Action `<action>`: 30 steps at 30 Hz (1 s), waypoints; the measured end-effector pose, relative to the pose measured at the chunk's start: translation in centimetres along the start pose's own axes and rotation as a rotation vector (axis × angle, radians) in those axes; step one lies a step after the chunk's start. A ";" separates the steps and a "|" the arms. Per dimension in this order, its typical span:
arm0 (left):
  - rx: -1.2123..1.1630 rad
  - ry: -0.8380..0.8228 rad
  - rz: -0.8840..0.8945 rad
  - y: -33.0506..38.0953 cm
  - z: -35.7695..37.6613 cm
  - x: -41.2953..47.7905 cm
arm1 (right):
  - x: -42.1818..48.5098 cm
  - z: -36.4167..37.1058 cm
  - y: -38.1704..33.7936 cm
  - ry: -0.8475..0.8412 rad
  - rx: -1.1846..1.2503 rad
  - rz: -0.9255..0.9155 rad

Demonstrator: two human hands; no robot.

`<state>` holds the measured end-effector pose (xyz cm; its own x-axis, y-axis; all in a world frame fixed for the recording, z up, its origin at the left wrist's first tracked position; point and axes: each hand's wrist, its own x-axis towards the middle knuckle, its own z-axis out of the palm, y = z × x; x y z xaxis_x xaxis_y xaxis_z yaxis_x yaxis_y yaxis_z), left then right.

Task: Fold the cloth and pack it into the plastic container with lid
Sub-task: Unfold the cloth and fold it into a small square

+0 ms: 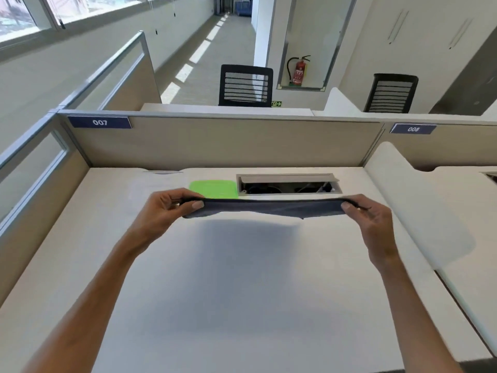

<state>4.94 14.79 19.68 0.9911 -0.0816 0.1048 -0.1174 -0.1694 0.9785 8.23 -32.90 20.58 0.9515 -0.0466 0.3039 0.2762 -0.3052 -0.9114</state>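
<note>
A dark blue cloth (271,207) is stretched level in the air above the white desk (242,292), seen almost edge-on, and throws a wide shadow on the desktop. My left hand (172,205) pinches its left end and my right hand (371,214) pinches its right end. Behind the cloth, toward the back of the desk, lies a green lid (215,187); the cloth hides its near edge. A clear container body may stand left of the lid, but I cannot make it out.
An open cable tray slot (289,184) is set into the desk's back, right of the lid. Beige partition walls (215,142) close off the back and left. A white divider (419,208) borders the right side. Two black chairs stand beyond.
</note>
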 end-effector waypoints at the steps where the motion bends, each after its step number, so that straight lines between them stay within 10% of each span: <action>1: 0.002 -0.019 -0.054 -1.7 0.8 -1.5 | -1.7 0.3 1.3 -0.013 -0.041 0.029; 12: 0.478 -0.148 -0.442 -19.3 7.8 -15.9 | -21.2 3.4 16.5 -0.195 -0.373 0.550; 30: 0.983 -0.066 0.103 -23.3 13.8 -24.4 | -27.3 4.6 17.5 -0.564 -0.895 0.109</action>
<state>-17.33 7.17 -8.11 0.9713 -0.1911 0.1416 -0.2316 -0.8956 0.3798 -12.28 -32.59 -4.92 0.9537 0.2616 -0.1483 0.2040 -0.9251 -0.3203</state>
